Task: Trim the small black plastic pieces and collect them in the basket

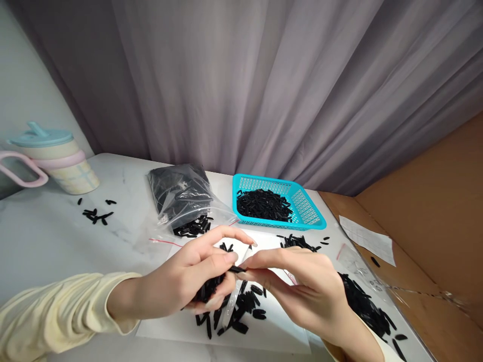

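My left hand (196,271) is curled around a bunch of small black oblong pieces (209,290), its thumb and index finger near my right fingertips. One black piece (237,269) spans the gap between both hands, pinched by the thumb and index finger of my right hand (298,281). A narrow pale strip (233,301) runs down below the fingertips; whether it is held cannot be made out. Under the hands lies a white sheet (279,338) with more loose black pieces (247,304) scattered over it.
A turquoise basket (317,221) of black pieces stands behind the hands. Left of it lies a clear zip bag (181,188) with black contents. A lidded cup (68,161) is far left. More pieces (366,304) and a paper slip (368,236) lie right; a curtain (226,85) hangs behind.
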Demonstrator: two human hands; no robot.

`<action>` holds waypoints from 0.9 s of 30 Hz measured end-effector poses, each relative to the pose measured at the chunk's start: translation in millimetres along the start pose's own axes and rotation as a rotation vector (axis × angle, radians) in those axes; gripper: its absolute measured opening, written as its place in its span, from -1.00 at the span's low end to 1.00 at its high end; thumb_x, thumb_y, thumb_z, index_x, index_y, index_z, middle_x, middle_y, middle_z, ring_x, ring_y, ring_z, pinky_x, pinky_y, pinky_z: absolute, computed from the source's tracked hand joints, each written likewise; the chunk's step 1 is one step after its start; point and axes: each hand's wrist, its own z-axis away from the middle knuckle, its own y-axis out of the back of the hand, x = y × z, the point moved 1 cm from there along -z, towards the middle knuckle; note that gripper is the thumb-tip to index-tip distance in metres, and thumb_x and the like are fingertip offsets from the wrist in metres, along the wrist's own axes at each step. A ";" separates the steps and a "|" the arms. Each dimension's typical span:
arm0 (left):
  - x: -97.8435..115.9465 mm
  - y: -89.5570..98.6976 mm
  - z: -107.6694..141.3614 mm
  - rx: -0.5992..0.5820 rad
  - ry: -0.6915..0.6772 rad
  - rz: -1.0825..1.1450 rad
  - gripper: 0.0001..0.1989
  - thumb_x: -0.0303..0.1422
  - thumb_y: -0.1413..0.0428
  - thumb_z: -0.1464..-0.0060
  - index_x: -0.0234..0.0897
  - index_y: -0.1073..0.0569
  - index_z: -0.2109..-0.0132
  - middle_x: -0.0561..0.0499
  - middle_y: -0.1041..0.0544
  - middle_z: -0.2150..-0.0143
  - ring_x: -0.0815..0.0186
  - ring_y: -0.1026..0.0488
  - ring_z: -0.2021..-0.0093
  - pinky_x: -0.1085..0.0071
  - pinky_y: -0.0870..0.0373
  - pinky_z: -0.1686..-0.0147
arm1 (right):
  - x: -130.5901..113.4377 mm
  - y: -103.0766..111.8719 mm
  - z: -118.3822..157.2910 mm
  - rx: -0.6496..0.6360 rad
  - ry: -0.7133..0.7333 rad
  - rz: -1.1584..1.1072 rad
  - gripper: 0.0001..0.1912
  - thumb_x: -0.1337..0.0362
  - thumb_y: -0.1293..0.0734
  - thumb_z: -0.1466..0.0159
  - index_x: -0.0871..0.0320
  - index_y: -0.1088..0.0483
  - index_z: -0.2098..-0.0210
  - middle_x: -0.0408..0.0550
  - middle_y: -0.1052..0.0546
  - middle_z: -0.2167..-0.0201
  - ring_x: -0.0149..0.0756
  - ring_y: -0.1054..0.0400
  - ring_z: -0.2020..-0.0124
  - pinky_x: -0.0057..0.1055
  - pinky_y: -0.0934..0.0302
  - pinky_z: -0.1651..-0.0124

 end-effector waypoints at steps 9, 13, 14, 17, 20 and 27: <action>0.1 0.0 0.3 0.020 0.012 -0.009 -0.78 -0.30 0.14 -0.28 -0.19 -0.21 -0.03 0.23 -0.21 0.65 0.57 0.01 0.75 0.67 0.05 0.77 | 4.0 5.9 -2.2 0.047 -0.020 -0.120 -0.91 0.47 -0.34 -0.20 0.19 -0.45 0.39 -0.11 -0.56 0.55 -0.43 -0.41 0.58 -0.55 -0.28 0.49; 2.5 -2.0 -1.0 0.036 0.013 -0.040 -0.76 -0.29 0.14 -0.27 -0.22 -0.18 -0.05 0.23 -0.21 0.65 0.55 0.00 0.75 0.66 0.05 0.76 | 6.1 6.4 -7.1 -0.082 -0.355 -0.397 -0.80 0.28 -0.28 -0.28 0.22 -0.45 0.44 -0.06 -0.54 0.57 -0.40 -0.43 0.56 -0.55 -0.32 0.49; 2.6 -2.5 -1.0 0.041 0.005 -0.053 -0.75 -0.28 0.13 -0.27 -0.23 -0.17 -0.05 0.23 -0.21 0.66 0.55 0.00 0.74 0.65 0.04 0.76 | 6.6 5.0 -7.7 -0.140 -0.460 -0.489 -0.73 0.21 -0.25 -0.30 0.24 -0.45 0.44 -0.03 -0.54 0.56 -0.38 -0.44 0.54 -0.54 -0.33 0.50; 1.8 -4.0 -0.3 0.067 -0.031 -0.117 -0.75 -0.27 0.13 -0.28 -0.25 -0.17 -0.05 0.24 -0.20 0.66 0.54 -0.01 0.71 0.65 0.00 0.73 | 6.8 -0.6 -7.1 -0.321 -0.677 -0.698 -0.59 0.06 -0.19 -0.31 0.27 -0.42 0.43 0.03 -0.54 0.51 -0.36 -0.47 0.51 -0.56 -0.31 0.55; 0.8 -4.9 0.3 0.083 -0.059 -0.173 -0.73 -0.26 0.12 -0.27 -0.25 -0.16 -0.06 0.23 -0.21 0.64 0.54 -0.04 0.68 0.66 -0.03 0.71 | 5.0 -4.0 -5.0 -0.391 -0.730 -0.808 -0.62 0.06 -0.21 -0.29 0.27 -0.40 0.40 0.04 -0.54 0.45 -0.36 -0.48 0.47 -0.58 -0.30 0.55; 1.2 -4.5 -0.1 0.070 -0.047 -0.088 -0.74 -0.26 0.13 -0.28 -0.24 -0.16 -0.06 0.21 -0.23 0.61 0.53 -0.06 0.67 0.67 -0.03 0.71 | 1.5 -2.0 -4.7 -0.327 -0.717 -0.843 -0.70 0.15 -0.26 -0.29 0.29 -0.39 0.38 0.02 -0.52 0.48 -0.35 -0.48 0.45 -0.55 -0.33 0.53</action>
